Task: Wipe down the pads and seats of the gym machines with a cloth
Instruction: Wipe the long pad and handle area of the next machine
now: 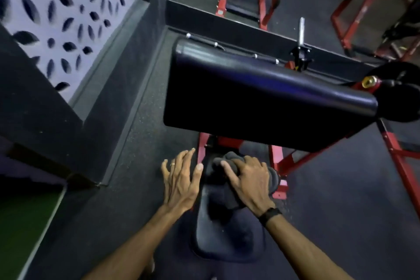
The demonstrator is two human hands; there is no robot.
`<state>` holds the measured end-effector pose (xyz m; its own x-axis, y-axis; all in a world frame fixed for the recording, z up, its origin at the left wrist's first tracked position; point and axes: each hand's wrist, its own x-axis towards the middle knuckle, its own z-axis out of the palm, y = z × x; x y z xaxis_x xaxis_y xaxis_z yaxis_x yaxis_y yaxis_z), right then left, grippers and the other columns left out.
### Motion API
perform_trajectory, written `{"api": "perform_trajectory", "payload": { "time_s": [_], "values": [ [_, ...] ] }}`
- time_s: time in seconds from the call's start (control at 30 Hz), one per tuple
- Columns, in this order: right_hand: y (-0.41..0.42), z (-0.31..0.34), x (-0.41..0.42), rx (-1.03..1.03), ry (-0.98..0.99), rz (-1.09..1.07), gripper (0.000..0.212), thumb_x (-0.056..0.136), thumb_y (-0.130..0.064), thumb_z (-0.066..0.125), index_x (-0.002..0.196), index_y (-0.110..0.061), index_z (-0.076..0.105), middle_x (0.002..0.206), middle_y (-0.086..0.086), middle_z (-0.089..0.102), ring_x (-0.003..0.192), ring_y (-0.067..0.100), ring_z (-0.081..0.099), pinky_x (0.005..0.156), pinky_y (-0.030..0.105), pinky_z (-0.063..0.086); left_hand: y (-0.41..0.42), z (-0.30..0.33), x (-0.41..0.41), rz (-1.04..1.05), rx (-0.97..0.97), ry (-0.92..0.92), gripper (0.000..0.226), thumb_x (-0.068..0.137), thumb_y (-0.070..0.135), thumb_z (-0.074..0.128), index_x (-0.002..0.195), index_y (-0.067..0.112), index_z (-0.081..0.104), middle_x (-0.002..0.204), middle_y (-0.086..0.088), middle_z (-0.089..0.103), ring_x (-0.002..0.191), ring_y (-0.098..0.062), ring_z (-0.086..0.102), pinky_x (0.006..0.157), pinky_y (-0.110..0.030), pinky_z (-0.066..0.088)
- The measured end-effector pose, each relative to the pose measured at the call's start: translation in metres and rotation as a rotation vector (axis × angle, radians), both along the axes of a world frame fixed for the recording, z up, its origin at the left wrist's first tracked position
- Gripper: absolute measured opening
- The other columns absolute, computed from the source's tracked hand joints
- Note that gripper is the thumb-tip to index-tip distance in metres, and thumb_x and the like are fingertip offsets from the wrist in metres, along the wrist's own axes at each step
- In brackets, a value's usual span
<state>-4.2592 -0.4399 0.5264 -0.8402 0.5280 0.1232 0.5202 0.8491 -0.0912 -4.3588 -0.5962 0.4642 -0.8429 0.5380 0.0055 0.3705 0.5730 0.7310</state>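
forearms: two bare forearms reach forward from the bottom edge; the right one wears a black wristband (270,214).
seat: small black padded vinyl seat (218,241) of the machine lies below the hands, its near end rounded, its far end running under the cloth.
cloth: dark grey bunched cloth (223,191) sits on the far end of the seat, bulging out past the fingers on both sides.
right hand: right hand (251,183) lies palm down on top of the cloth, fingers bent over its bulk and thumb stretched along its left side, so the grip presses and holds the cloth against the seat.
left hand: left hand (179,178) is just beside the seat's left edge, fingers straight and spread, holding nothing; its thumb tip is at the red frame by the seat's far left corner, contact unclear. a thin ring shows on one finger.
pad: large black padded vinyl arm pad (261,98), tilted, stands beyond the seat and above it, with a glossy sheen along its upper edge.
frame: red painted steel frame (293,159) carries the pad and seat, its legs spreading onto the floor to the right.
floor: dark speckled rubber floor (141,138) surrounds the machine.
wall: pale wall panel with dark leaf-shaped cutouts (68,11) stands at the upper left.
background: more red-framed machines (263,0) stand beyond the pad, well apart.
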Motion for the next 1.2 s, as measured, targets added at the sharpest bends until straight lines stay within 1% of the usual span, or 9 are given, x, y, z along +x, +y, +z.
{"api": "perform_trajectory", "payload": {
  "time_s": [0.1, 0.17, 0.23, 0.3, 0.43, 0.53, 0.73, 0.93, 1.2],
  "values": [
    [0.009, -0.012, 0.034, -0.199, -0.114, -0.200, 0.079, 0.088, -0.081, 0.016, 0.133, -0.032, 0.060, 0.123, 0.007, 0.064, 0.112, 0.032, 0.059, 0.091, 0.048, 0.044, 0.019, -0.025, 0.042, 0.027, -0.064, -0.060, 0.076, 0.096, 0.067, 0.016, 0.147, 0.022, 0.047, 0.147, 0.000, 0.052, 0.134, -0.019, 0.049, 0.119, -0.052, 0.017],
    [0.010, -0.041, 0.054, -0.371, -0.275, -0.228, 0.095, 0.080, -0.088, 0.001, 0.157, -0.037, 0.023, 0.161, 0.010, 0.029, 0.146, 0.036, 0.028, 0.113, 0.061, 0.025, 0.025, -0.049, 0.065, 0.099, -0.132, -0.140, 0.078, 0.091, 0.064, 0.016, 0.149, 0.022, 0.045, 0.150, -0.003, 0.049, 0.136, -0.021, 0.046, 0.118, -0.050, 0.018],
    [0.010, -0.082, 0.079, -0.461, -0.371, -0.175, 0.094, 0.080, -0.089, 0.005, 0.160, -0.038, 0.003, 0.168, 0.011, 0.000, 0.154, 0.038, -0.002, 0.117, 0.070, 0.003, 0.027, -0.076, 0.085, 0.151, -0.272, -0.220, 0.080, 0.089, 0.064, 0.016, 0.153, 0.022, 0.038, 0.155, -0.007, 0.042, 0.140, -0.027, 0.040, 0.117, -0.052, 0.017],
    [0.010, -0.120, 0.095, -0.431, -0.414, -0.069, 0.090, 0.084, -0.089, 0.014, 0.159, -0.042, -0.001, 0.168, 0.011, -0.008, 0.153, 0.038, -0.010, 0.116, 0.072, 0.000, 0.030, -0.102, 0.095, 0.219, -0.403, -0.308, 0.066, 0.100, 0.055, 0.028, 0.157, 0.022, 0.030, 0.159, -0.011, 0.035, 0.143, -0.032, 0.035, 0.118, -0.056, 0.016],
    [0.005, -0.169, 0.108, -0.328, -0.426, 0.073, 0.088, 0.085, -0.089, 0.024, 0.159, -0.043, 0.010, 0.168, 0.014, 0.001, 0.153, 0.043, 0.005, 0.110, 0.078, 0.011, 0.045, -0.135, 0.115, 0.322, -0.491, -0.454, 0.059, 0.105, 0.047, 0.033, 0.159, 0.026, 0.021, 0.159, -0.016, 0.033, 0.141, -0.038, 0.036, 0.115, -0.061, 0.023],
    [0.014, -0.187, 0.103, -0.251, -0.376, 0.043, 0.082, 0.088, -0.087, 0.025, 0.157, -0.043, 0.020, 0.166, 0.012, 0.017, 0.150, 0.042, 0.020, 0.105, 0.079, 0.023, 0.052, -0.142, 0.130, 0.376, -0.410, -0.388, 0.060, 0.103, 0.050, 0.029, 0.159, 0.027, 0.021, 0.153, -0.013, 0.041, 0.133, -0.036, 0.045, 0.106, -0.054, 0.035],
    [0.063, -0.215, 0.049, -0.203, -0.209, -0.018, 0.072, 0.092, -0.079, 0.031, 0.154, -0.041, 0.033, 0.162, 0.008, 0.029, 0.149, 0.038, 0.023, 0.110, 0.074, 0.020, 0.055, -0.152, 0.131, 0.475, -0.321, -0.327, 0.074, 0.095, 0.068, 0.017, 0.157, 0.029, 0.030, 0.146, -0.008, 0.052, 0.130, -0.032, 0.051, 0.102, -0.051, 0.039],
    [0.109, -0.223, -0.019, -0.144, -0.179, -0.125, 0.070, 0.092, -0.077, 0.034, 0.139, -0.030, 0.054, 0.133, 0.018, 0.054, 0.125, 0.041, 0.047, 0.101, 0.067, 0.036, 0.061, -0.151, 0.131, 0.485, -0.349, -0.264, 0.070, 0.100, 0.066, 0.017, 0.156, 0.027, 0.033, 0.141, -0.006, 0.055, 0.124, -0.029, 0.055, 0.097, -0.050, 0.043],
    [-0.034, -0.183, 0.177, -0.285, -0.217, -0.145, 0.063, 0.093, -0.067, 0.042, 0.147, -0.033, 0.049, 0.149, 0.013, 0.044, 0.134, 0.037, 0.042, 0.100, 0.058, 0.036, 0.059, -0.149, 0.136, 0.511, -0.304, -0.257, 0.073, 0.096, 0.062, 0.017, 0.155, 0.024, 0.037, 0.138, -0.009, 0.059, 0.123, -0.032, 0.056, 0.100, -0.048, 0.040]
  ]
}}
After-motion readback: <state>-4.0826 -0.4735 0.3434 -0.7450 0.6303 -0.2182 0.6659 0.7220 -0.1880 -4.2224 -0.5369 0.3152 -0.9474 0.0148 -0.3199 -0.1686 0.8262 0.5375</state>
